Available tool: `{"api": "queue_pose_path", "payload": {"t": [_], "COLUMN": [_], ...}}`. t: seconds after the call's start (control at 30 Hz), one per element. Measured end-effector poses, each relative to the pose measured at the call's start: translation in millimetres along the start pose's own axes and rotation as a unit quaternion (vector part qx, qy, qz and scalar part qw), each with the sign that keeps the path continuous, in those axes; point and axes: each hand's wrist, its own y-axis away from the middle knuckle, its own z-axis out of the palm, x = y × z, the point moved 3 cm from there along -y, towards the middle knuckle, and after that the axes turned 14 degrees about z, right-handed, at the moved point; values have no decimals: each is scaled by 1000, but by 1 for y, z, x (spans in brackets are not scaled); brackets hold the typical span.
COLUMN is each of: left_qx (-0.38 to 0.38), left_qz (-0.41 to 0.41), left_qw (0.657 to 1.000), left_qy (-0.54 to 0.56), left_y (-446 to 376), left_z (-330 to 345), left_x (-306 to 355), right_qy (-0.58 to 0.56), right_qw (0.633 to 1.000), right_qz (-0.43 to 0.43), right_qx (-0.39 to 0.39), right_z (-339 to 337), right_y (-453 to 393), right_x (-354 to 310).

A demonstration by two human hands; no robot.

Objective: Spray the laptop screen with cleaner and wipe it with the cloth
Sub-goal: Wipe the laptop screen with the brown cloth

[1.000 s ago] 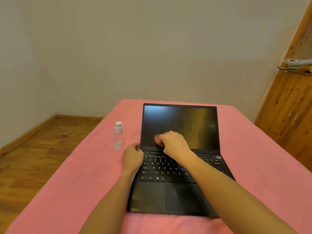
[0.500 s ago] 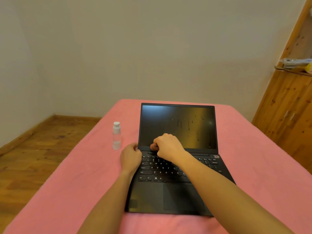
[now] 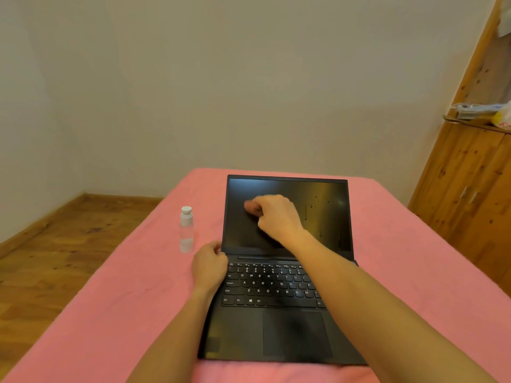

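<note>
Pink cloth (image 3: 251, 208) on laptop screen (image 3: 326, 217).
Your right hand (image 3: 276, 217) fingers bunch the cloth against the glass; your left hand (image 3: 208, 265) fingers curl at the laptop's hinge corner, beside the spray bottle (image 3: 186, 229).

One open black laptop (image 3: 276, 313) sits on one pink-covered surface (image 3: 110, 299). One small clear spray bottle (image 3: 186, 229) with a white cap stands there. Two hands are in view: one left hand (image 3: 208, 265), one right hand (image 3: 276, 217) pressing one pinkish cloth (image 3: 251, 207). One wooden cabinet (image 3: 475, 175) stands at right.
</note>
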Motion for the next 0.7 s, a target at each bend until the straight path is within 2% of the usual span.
{"api": "queue_pose_path", "payload": {"t": [0.1, 0.2, 0.3, 0.43, 0.7], "left_qx": [-1, 1, 0, -7, -13], "left_qz": [1, 3, 6, 11, 17], "left_qw": [1000, 1000, 1000, 1000, 1000], "left_qy": [0, -1, 2, 1, 7], "left_y": [-1, -1, -1, -1, -1], "left_z": [1, 0, 0, 0, 0], "left_x": [-1, -1, -2, -2, -1], "right_qy": [8, 16, 41, 82, 89], "right_qw": [998, 997, 997, 996, 995], "right_qz": [-12, -15, -5, -23, -41], "right_qx": [60, 77, 66, 3, -10], "right_z": [-20, -30, -29, -19, -5], "right_y": [-21, -36, -42, -37, -14], "right_x": [5, 10, 15, 18, 26]}}
